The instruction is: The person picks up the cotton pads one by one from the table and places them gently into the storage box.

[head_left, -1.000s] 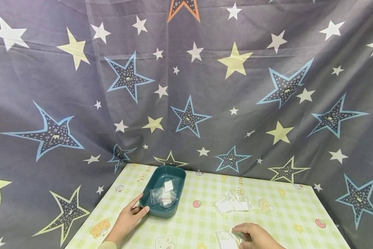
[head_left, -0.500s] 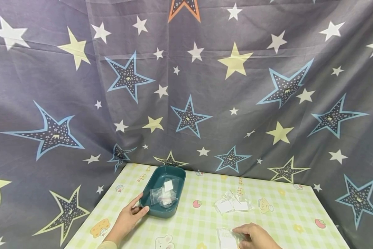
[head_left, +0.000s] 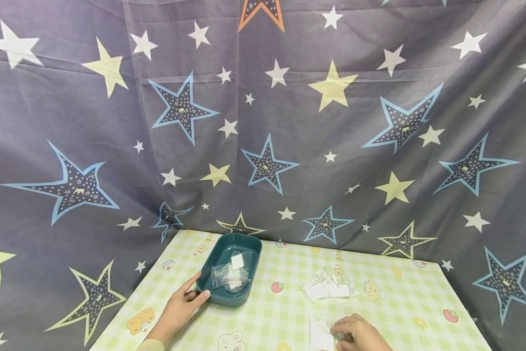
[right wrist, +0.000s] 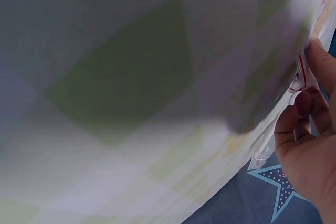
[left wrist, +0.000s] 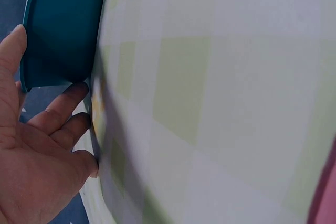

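A dark teal plastic tray [head_left: 221, 251] stands at the left of the table, with several small clear zip bags [head_left: 233, 275] lying in it, some holding white slips. My left hand [head_left: 178, 309] grips the tray's near left corner, thumb on one side and fingers on the other. In the left wrist view, its fingertips touch the tray wall [left wrist: 63, 30]. Low at the right, my right hand [head_left: 360, 332] pinches the edge of a clear zip bag [head_left: 321, 335] with a white slip inside. The right wrist view shows the bag's red seal line [right wrist: 302, 69] between thumb and fingers.
More clear bags [head_left: 328, 287] with white slips lie overlapping on the table beyond my right hand. A green checked cloth [head_left: 284, 312] with cartoon prints covers the table. A grey curtain [head_left: 289, 122] with stars hangs behind and at both sides.
The bag at my right hand has slid slightly to the right and lies flatter, and that hand has shifted a little. My left hand and the tray have not visibly moved.
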Available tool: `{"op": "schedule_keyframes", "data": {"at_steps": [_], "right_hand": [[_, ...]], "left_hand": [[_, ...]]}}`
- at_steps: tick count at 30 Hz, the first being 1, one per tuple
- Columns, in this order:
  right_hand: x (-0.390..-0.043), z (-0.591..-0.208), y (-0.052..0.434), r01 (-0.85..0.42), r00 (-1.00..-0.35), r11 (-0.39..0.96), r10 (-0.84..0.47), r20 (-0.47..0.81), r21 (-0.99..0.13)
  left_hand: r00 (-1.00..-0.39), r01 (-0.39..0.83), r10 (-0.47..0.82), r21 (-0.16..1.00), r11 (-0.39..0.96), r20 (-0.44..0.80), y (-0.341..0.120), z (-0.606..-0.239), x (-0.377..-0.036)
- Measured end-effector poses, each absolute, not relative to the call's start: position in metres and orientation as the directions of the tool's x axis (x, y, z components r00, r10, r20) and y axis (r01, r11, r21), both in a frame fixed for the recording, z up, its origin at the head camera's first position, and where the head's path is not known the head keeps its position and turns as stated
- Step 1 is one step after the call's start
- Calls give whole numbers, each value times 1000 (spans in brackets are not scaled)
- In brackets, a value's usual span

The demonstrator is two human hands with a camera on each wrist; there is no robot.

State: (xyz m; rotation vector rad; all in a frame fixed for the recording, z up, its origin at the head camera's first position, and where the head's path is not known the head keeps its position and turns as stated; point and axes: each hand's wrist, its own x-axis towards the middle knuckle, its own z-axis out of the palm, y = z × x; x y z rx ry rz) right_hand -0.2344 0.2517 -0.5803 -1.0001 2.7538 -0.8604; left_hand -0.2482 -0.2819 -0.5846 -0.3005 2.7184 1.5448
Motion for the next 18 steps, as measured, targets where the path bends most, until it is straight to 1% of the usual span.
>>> {"op": "schedule_keyframes", "data": {"at_steps": [4,9,14,18], "right_hand": [[-234,-579,250,-555,-787,626,-608,103,-548],[-233,-578,249,-513,-809,644,-584,69,-567],[-234,-577,248,-501,-810,646,-585,49,-576],[-235,-575,247,-453,-825,633,-564,27,-627]], "left_hand": [[-982,-165,-164,851,499,-94,-282,-585,-249],[-980,-176,-166,849,498,-106,-282,-583,-249],[-978,-189,-170,849,494,-119,-280,-579,-248],[-978,-190,-172,850,492,-119,-278,-578,-247]]}}
